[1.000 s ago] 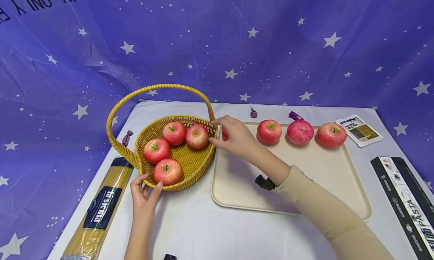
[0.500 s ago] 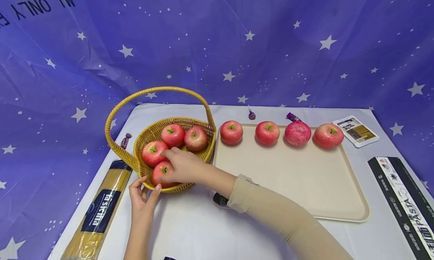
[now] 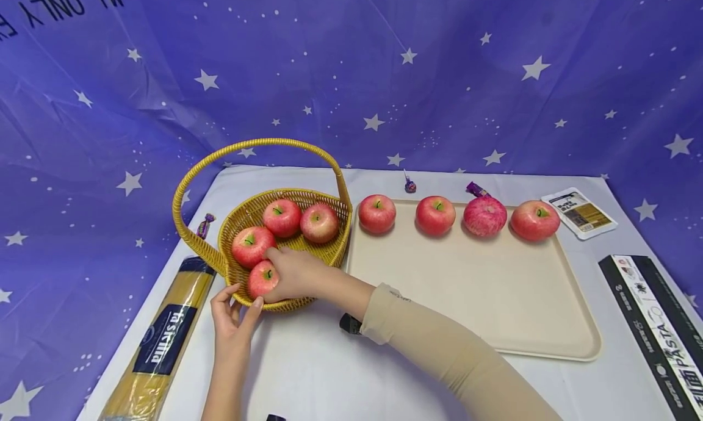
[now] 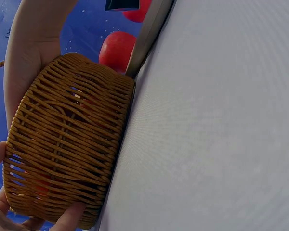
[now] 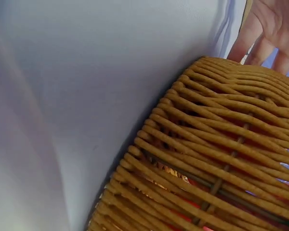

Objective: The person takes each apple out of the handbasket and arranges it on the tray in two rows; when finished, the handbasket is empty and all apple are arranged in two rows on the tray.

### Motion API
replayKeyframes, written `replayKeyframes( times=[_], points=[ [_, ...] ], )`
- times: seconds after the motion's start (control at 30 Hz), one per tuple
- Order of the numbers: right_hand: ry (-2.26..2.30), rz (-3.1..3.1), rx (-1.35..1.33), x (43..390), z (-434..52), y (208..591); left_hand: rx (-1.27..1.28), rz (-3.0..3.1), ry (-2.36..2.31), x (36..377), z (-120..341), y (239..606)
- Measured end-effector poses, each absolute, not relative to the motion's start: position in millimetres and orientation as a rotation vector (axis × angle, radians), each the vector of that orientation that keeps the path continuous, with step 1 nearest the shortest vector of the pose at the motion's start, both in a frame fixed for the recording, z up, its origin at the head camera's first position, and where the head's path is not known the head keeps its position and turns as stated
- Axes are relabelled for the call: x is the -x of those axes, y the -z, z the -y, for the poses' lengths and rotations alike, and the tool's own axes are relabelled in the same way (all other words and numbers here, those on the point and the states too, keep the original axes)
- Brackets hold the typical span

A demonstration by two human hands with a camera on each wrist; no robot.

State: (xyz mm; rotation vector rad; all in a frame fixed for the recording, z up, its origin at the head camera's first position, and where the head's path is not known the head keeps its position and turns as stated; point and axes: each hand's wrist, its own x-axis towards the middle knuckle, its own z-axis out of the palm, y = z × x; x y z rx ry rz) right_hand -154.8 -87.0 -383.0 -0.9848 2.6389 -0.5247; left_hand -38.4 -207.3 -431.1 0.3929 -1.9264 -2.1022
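Note:
A yellow wicker basket [image 3: 336, 255] with a tall arched handle [image 3: 263, 141] stands on the left part of the table, several red apples inside. My left hand [image 3: 230, 329] holds its front left rim, thumb at the edge; in the left wrist view fingers [image 4: 72, 216] lie against the weave [image 4: 62, 134]. Reaching in over the front rim, my right hand [image 3: 302, 273] grips the nearest apple [image 3: 260, 279], its fingertips partly hidden between this apple and the one behind [image 3: 251, 245]. In the right wrist view the basket wall [image 5: 221, 144] hides the right hand.
Right of the basket lies a beige tray [image 3: 467, 293], a row of apples [image 3: 436, 215] along its far edge. A pasta packet [image 3: 165, 341] lies at left, a black pasta box [image 3: 653, 329] at right. Behind are a lollipop [image 3: 409, 185], a purple candy [image 3: 476, 189] and a white packet [image 3: 580, 212].
My right hand has left the tray's far left apple and moved left and nearer into the basket, onto the front apple. The left hand stays at the rim.

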Motion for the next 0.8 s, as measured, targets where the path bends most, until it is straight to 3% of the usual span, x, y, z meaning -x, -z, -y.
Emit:
replayKeyframes(
  times=[0.33,0.57,0.8],
  points=[
    [0.792,-2.74,1.068,160,46,352,-0.41,1.946,2.106,39,208,431],
    [1.111,-2.782,0.94,156,-36,305,-0.433,1.989,2.106,40,208,430],
    [1.181,-2.904,0.644,142,-136,281,-0.438,1.941,2.13,39,208,430]
  ],
)
